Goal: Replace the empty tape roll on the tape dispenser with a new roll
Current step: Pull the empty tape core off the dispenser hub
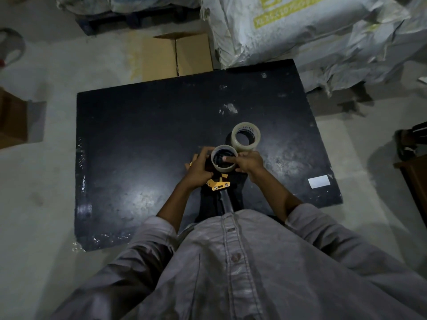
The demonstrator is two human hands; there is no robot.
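A black worktop [143, 139] lies low over a pale concrete floor [57, 72], and the person leans over its near edge in a grey buttoned shirt [231, 262], sleeves pushed up the forearms; both hands meet at the middle of the slab around a tape dispenser [219, 184], whose yellow metal frame shows just below the hands and whose dark handle runs back toward the person's body. On the dispenser sits a thin, pale roll [224, 160], its ring facing up with a dark hub inside; whether this is the spent core or a fresh roll cannot be told. The left hand [199, 168] is wrapped around the left side of the roll and the frame, fingers curled closed on them; the right hand [248, 161] grips the roll's right edge, with one finger laid across the rim into the centre opening. Just beyond the hands, touching or nearly touching the held roll, a thicker roll of clear tape [246, 136] lies flat on the worktop. A white label [318, 181] sits near the right edge; a cardboard box [178, 56] and large woven sacks [312, 35] stand on the floor behind.
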